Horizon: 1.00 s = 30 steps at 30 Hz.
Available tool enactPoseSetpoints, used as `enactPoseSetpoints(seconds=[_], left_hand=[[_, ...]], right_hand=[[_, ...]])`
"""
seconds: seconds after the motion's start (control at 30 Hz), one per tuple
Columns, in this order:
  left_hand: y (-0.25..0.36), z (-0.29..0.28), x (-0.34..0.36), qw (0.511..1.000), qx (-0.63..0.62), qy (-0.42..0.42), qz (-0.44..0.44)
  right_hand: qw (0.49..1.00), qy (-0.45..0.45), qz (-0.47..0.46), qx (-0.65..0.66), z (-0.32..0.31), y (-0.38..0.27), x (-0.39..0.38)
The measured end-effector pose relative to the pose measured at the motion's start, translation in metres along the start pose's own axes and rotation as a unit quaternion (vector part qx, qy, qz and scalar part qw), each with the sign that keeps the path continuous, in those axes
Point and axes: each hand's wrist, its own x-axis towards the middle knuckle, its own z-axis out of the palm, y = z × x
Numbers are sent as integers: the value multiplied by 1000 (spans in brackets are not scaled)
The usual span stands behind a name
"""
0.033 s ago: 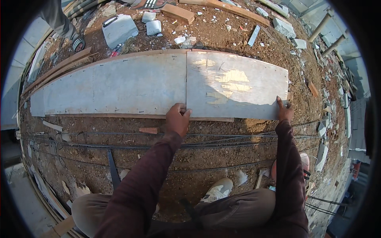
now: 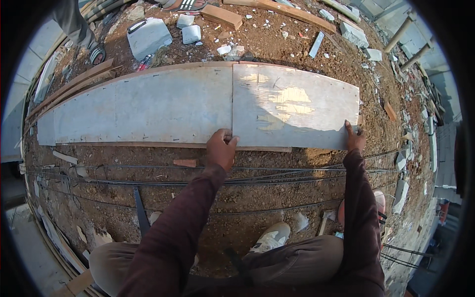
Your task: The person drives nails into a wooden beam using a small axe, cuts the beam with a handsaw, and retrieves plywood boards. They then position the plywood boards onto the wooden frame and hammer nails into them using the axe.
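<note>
Two grey-faced plywood panels lie end to end on the soil: a long left panel (image 2: 143,106) with nails along its edges, and a shorter right panel (image 2: 302,119) with peeled, pale patches. At the seam, my left hand (image 2: 221,149) is closed over the near edge, its thumb by the right panel's corner. My right hand (image 2: 355,138) grips the right panel's near right corner, thumb on top and fingers curled at the end. Under the near edge shows a wooden batten (image 2: 267,148). What the fingers do beneath the panels is hidden.
Thin dark rods (image 2: 277,178) cross the ground between me and the panels. A hammer (image 2: 324,222) lies by my right foot, a dark tapered blade (image 2: 141,210) left of my left arm. Beyond are white blocks (image 2: 148,39) and timber (image 2: 222,17). Another person's sandaled foot (image 2: 97,53) stands far left.
</note>
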Motion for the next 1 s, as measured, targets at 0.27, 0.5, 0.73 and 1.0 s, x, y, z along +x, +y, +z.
enactPoseSetpoints(seconds=[0.27, 0.5, 0.73, 1.0], left_hand=[[1, -4, 6, 999, 36, -6, 17], [4, -9, 9, 996, 80, -35, -11], [3, -16, 21, 993, 101, -56, 4], [-8, -25, 33, 988, 79, -134, -2]], right_hand=[[1000, -7, 5, -9, 5, 11, 4], [1000, -10, 22, -17, -9, 1, 2], [999, -11, -10, -42, -19, -2, 5], [999, -43, 25, -6, -25, -9, 8]])
